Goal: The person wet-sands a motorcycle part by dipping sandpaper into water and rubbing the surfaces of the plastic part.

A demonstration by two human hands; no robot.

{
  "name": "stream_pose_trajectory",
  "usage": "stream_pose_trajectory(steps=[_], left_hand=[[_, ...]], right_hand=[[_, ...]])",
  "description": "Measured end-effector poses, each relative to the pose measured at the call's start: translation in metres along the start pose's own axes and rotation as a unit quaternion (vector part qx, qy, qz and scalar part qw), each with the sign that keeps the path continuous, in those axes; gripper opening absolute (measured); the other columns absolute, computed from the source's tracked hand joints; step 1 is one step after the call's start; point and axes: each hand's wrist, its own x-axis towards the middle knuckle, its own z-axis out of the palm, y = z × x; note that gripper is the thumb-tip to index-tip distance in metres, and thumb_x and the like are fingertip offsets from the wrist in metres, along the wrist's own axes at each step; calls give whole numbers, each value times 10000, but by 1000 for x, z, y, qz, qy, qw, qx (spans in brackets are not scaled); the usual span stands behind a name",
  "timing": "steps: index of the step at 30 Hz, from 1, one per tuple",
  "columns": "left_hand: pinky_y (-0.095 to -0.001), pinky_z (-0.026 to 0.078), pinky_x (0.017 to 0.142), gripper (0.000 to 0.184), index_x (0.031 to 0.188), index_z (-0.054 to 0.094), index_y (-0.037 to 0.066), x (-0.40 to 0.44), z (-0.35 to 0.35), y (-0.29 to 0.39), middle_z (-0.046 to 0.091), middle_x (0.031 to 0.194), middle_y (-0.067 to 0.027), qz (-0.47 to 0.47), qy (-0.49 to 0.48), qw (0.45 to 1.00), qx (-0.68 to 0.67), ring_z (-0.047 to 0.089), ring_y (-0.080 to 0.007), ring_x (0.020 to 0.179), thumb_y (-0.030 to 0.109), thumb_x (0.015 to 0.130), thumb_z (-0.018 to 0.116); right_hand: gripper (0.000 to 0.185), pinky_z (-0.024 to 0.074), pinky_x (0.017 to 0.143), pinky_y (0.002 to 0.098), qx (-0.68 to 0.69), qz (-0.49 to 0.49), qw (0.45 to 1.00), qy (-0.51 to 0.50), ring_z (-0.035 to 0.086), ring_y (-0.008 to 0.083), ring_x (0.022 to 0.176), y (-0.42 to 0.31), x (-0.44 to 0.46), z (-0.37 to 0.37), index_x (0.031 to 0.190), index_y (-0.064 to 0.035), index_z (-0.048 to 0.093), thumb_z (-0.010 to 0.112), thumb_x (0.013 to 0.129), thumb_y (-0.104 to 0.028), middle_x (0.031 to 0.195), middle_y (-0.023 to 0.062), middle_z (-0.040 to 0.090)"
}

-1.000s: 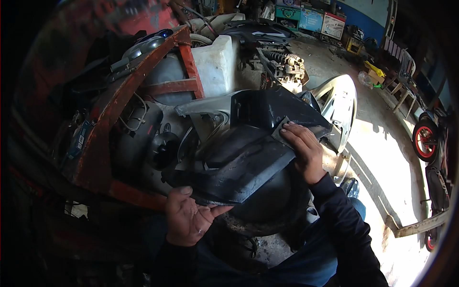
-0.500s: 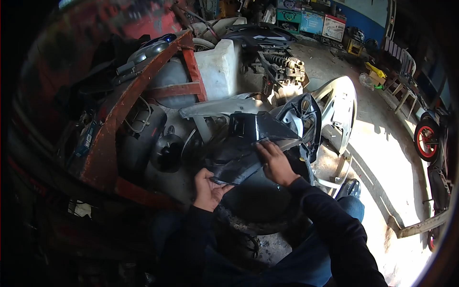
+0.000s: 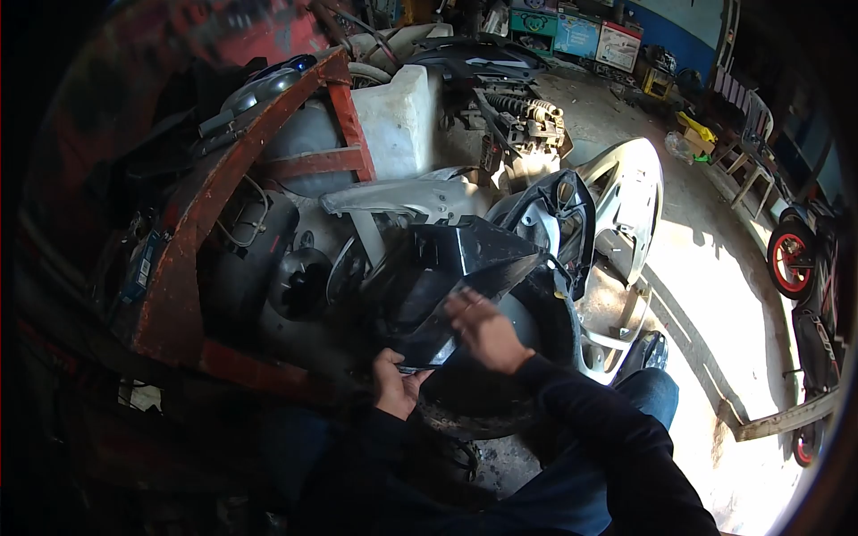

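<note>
"Black plastic, by the look of that panel (image 3: 483, 252). Where's it sitting, exactly?"

"Right in front of the person, tilted over the dark round tub (image 3: 474, 426), btwn the red frame (image 3: 179, 268) & the pale curved panels (image 3: 645, 196)."

"And the hands?"

"L hand (image 3: 393, 389) grips the near corner, thumb on top, fingers under. R hand (image 3: 490, 332) is over the near long edge, fingers out; too blurred to tell if there's anything under the palm, or if it's pressing or just skimming."

"Heavy, d'you reckon?"

"Prob. light: 1 hand seems enough at that corner, tho I can't see underneath, so it may be propped. Thin shell, stiff-ish, w/ a bit of flex toward the pointed end."

"Slippery?"

"Could be, esp. if wet, & I can't confirm wet from here. Thin edges might crack too, I'd guess."

"So where'd you hold it?"

"Pinch the near corner, steady the raised far part w/ the other hand. 2 pts of support should stop twisting. Don't hang it by the tip."
</note>
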Motion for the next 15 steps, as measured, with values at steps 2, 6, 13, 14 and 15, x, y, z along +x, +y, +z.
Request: stream_pose_trajectory(steps=[2,6,13,14,15], left_hand=[[-543,534,921,377,1038,573,-64,0,-4,-5,630,1066,-182,2,13,1000,-21,645,-352,1000,125,723,487],[-547,501,956,437,1072,570,-55,9,-6,-6,634,1074,-178,9,-3,1000,-19,625,-355,1045,171,703,511],[-584,480,975,455,1136,523,-76,27,-16,-3,601,1153,-202,11,5,999,-53,609,-384,1075,107,722,474],[-580,492,970,462,1155,507,-83,27,-17,-2,580,1171,-207,8,0,998,-57,598,-381,1091,90,729,471],[-575,504,964,469,1175,492,-90,27,-17,-2,559,1189,-212,5,-4,998,-59,587,-379,1108,73,735,468]], right_hand=[[322,373,1094,459,-21,82,995,56,411,412,1330,48,11,3,1237,-18,599,554,930,-104,1349,187,540],[444,337,1121,459,8,-62,996,-63,374,426,1356,-20,-6,12,1310,-29,547,563,877,-128,1412,176,487],[482,357,1108,445,-112,61,988,84,425,408,1315,50,-15,7,1292,-40,556,567,810,-55,1379,173,517],[482,357,1108,445,-114,62,988,82,425,408,1315,53,-20,8,1292,-40,556,567,810,-55,1379,173,517],[445,397,1054,441,-131,75,984,92,471,396,1257,51,-23,8,1247,-44,577,568,803,-44,1336,157,545]])
